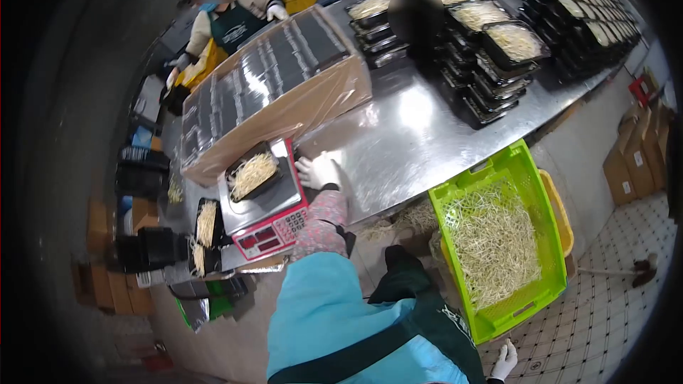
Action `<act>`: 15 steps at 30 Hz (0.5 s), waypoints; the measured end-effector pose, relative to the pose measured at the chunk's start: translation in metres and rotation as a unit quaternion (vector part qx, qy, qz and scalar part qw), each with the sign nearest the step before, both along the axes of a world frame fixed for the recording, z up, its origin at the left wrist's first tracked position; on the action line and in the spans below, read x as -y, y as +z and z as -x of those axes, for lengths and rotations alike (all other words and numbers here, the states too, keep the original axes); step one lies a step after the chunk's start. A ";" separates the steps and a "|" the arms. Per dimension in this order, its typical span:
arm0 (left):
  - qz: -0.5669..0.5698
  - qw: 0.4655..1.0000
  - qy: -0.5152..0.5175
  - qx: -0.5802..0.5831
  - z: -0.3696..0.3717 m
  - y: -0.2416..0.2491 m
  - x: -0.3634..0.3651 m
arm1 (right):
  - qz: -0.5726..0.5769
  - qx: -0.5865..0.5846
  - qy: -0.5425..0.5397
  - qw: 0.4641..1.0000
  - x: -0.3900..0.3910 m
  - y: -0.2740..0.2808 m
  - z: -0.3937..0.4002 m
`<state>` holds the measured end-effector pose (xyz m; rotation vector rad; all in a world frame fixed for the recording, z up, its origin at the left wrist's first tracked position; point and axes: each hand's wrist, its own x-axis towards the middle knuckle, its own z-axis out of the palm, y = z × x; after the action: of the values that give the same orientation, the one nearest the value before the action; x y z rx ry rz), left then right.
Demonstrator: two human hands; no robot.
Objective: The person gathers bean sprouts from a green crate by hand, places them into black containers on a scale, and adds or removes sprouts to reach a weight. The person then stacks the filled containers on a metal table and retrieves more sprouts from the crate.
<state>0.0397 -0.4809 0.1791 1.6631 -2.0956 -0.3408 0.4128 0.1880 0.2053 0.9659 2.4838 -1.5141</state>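
My left hand (318,172), in a white glove, lies with fingers spread on the steel table against the right side of a red-edged digital scale (265,224). On the scale's plate sits a black tray of bean sprouts (254,175). Low at the right, my right hand (504,361), also gloved, hangs below the green crate (442,242), its fingers loosely extended and nothing visible in them. Loose bean sprouts (494,245) fill much of the crate. Two more black trays with sprouts (207,223) are left of the scale.
A plastic-lined cardboard box (334,103) of stacked black trays stands behind the scale. Stacks of filled trays (491,64) occupy the steel table's (398,149) far side. A co-worker in a dark apron (235,28) stands across the table. Cardboard boxes (637,149) lean at right.
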 end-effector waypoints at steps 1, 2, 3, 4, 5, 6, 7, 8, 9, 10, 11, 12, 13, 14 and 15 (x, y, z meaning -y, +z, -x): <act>-0.010 0.999 -0.002 0.042 0.015 -0.023 0.018 | -0.067 0.006 0.037 0.997 -0.010 -0.019 -0.017; -0.022 0.996 -0.002 0.086 0.030 -0.022 0.012 | -0.073 0.006 0.016 0.997 -0.004 -0.020 -0.020; -0.023 0.991 -0.115 0.068 0.046 -0.024 0.000 | -0.075 0.005 0.048 0.996 0.001 -0.014 -0.016; 0.051 0.971 -0.233 -0.008 0.069 -0.063 -0.022 | -0.076 0.007 0.083 0.994 0.006 -0.009 -0.012; 0.032 0.939 -0.342 0.017 0.081 -0.033 -0.073 | -0.087 0.000 0.096 0.992 0.008 -0.011 -0.007; 0.094 0.890 -0.445 -0.044 0.098 -0.062 -0.122 | -0.091 0.004 0.087 0.992 0.012 -0.008 0.004; 0.085 0.822 -0.562 -0.038 0.094 -0.044 -0.182 | -0.104 0.014 0.113 0.988 0.016 -0.003 0.018; 0.056 0.738 -0.672 -0.011 0.074 -0.018 -0.244 | -0.115 0.025 0.138 0.984 0.021 0.001 0.031; -0.160 0.614 -0.772 -0.031 0.056 -0.017 -0.289 | -0.102 0.000 0.118 0.988 0.024 0.002 0.042; -0.254 0.512 -0.817 -0.069 0.025 -0.054 -0.345 | -0.092 -0.026 0.093 0.991 0.026 0.001 0.052; -0.281 0.396 -0.874 -0.009 -0.012 -0.056 -0.362 | -0.119 -0.042 0.086 0.988 0.023 0.000 0.059; -0.304 0.265 -0.914 0.049 -0.038 -0.044 -0.383 | -0.150 -0.052 0.075 0.984 0.018 0.004 0.062; -0.213 0.256 -0.943 0.010 -0.044 -0.040 -0.391 | -0.159 -0.067 0.024 0.985 0.013 0.006 0.064; -0.122 0.239 -0.963 -0.034 -0.041 -0.029 -0.383 | -0.169 -0.080 -0.032 0.982 0.008 0.005 0.062; -0.164 0.343 -0.921 -0.085 -0.031 -0.020 -0.375 | -0.201 -0.063 -0.092 0.973 0.001 -0.003 0.053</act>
<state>0.0707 -0.1058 0.1590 -1.5363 -2.5525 -1.3872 0.3598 0.1870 0.2026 1.2209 2.9366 -1.1637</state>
